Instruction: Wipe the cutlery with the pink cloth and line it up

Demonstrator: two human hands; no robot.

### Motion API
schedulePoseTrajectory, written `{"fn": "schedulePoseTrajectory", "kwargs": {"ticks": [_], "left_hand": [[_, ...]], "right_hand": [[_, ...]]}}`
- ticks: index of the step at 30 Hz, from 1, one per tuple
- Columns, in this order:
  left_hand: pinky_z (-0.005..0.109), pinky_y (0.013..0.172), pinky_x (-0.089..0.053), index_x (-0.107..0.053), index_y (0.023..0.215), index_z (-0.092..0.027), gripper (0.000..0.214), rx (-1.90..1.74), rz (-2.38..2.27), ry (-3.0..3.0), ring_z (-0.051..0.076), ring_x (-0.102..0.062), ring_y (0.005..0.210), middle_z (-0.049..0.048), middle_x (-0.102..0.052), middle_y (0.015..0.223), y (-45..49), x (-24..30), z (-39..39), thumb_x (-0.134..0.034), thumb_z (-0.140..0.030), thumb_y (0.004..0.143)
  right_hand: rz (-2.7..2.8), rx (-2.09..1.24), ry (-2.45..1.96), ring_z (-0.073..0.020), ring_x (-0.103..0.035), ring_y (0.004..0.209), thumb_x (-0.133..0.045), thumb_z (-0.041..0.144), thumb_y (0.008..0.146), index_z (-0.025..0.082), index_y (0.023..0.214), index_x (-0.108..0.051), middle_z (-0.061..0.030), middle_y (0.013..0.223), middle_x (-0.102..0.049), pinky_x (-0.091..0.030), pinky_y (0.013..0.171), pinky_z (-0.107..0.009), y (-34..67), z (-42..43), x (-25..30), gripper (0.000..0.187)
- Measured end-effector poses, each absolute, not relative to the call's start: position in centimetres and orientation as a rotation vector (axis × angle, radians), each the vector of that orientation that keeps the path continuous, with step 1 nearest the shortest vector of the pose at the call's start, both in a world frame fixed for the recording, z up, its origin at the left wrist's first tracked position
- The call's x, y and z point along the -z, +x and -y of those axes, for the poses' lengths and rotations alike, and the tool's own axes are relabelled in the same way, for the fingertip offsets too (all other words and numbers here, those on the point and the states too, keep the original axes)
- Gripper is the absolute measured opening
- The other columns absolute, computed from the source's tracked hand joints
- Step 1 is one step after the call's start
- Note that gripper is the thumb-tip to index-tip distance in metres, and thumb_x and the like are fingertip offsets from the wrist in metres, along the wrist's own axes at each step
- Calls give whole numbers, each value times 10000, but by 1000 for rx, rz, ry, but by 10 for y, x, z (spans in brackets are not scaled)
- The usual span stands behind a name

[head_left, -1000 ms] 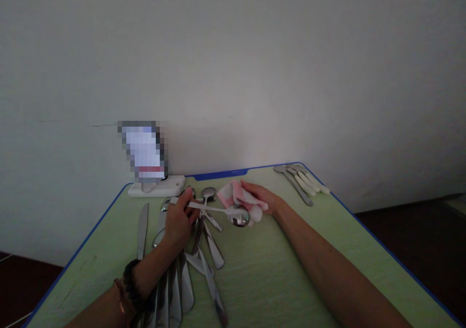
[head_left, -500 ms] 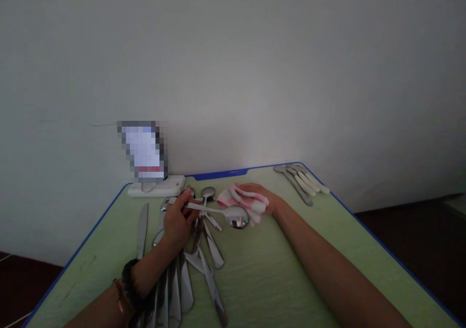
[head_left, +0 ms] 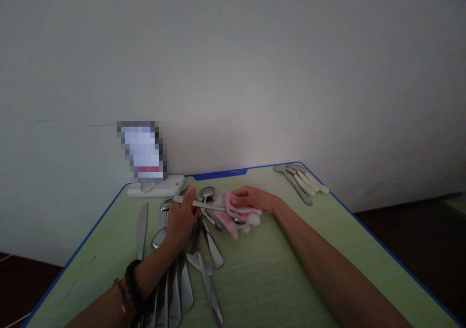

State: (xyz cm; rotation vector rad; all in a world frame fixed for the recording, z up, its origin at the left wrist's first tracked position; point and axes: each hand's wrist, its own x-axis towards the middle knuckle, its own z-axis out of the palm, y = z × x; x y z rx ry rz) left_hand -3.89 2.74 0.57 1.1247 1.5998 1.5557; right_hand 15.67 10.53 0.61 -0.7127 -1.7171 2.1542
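My left hand (head_left: 181, 220) pinches the handle of a steel spoon (head_left: 202, 204) and holds it level above the green table (head_left: 276, 265). My right hand (head_left: 255, 200) grips a pink and white cloth (head_left: 233, 215) that is wrapped around the spoon's bowl, which is hidden inside it. Both hands sit over the far end of a pile of steel cutlery (head_left: 189, 270).
A lone knife (head_left: 141, 226) lies at the left of the pile. Several white-handled utensils (head_left: 302, 180) rest at the far right corner. A white base (head_left: 156, 187) with a blurred-out object stands against the wall at the back left. The table has a blue rim.
The cloth in my right hand has moved left and closed over the spoon's bowl, which was bare before. My left hand has kept its hold on the handle.
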Motion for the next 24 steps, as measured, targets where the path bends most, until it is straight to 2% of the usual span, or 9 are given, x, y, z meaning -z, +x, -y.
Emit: {"fn": "schedulePoseTrajectory", "kwargs": {"ticks": [2,5,8,16,20,24], "left_hand": [[180,359,-235,-509,524,-197,160,-1564,-1593,1115,87,-345,351,-58,-407,393,-34,-8,-26,-594,-219,658],[189,350,-265,-412,429,-203,383,-1536,-1593,1146,90,-339,339,-45,-367,367,-28,-10,-24,-529,-366,756],[189,353,-275,-361,382,-199,493,-1487,-1582,1210,83,-323,336,-43,-328,345,-25,-12,-23,-475,-429,803],[186,354,-240,-307,367,-200,517,-1477,-1450,1203,65,-273,338,-54,-281,332,-22,-13,-20,-471,-436,796],[187,375,-276,-308,380,-203,495,-1482,-1435,1196,75,-311,348,-40,-315,330,-21,-16,-18,-406,-412,818],[190,355,-276,-325,353,-204,517,-1472,-1552,1093,79,-301,334,-44,-305,322,-21,-16,-19,-429,-422,811]], "right_hand": [[1848,-2127,-732,-37,-424,454,-718,449,602,122,709,-623,54,583,-579,-292,422,-165,155,-104,-10,357],[1924,-2092,-757,-42,-437,481,-696,396,637,125,712,-626,55,604,-588,-308,447,-166,152,-102,-15,290],[1910,-2053,-775,-42,-433,478,-667,345,666,122,683,-620,53,587,-580,-307,452,-168,150,-100,-16,229],[1694,-2058,-771,-32,-372,384,-668,400,647,122,695,-602,61,514,-549,-223,356,-164,155,-107,-2,289],[1608,-2051,-746,-34,-410,425,-684,430,635,120,676,-597,48,552,-569,-264,382,-156,155,-110,2,325],[1664,-2112,-755,-41,-433,437,-702,441,610,127,680,-597,51,559,-571,-291,395,-160,156,-108,-2,338]]}}
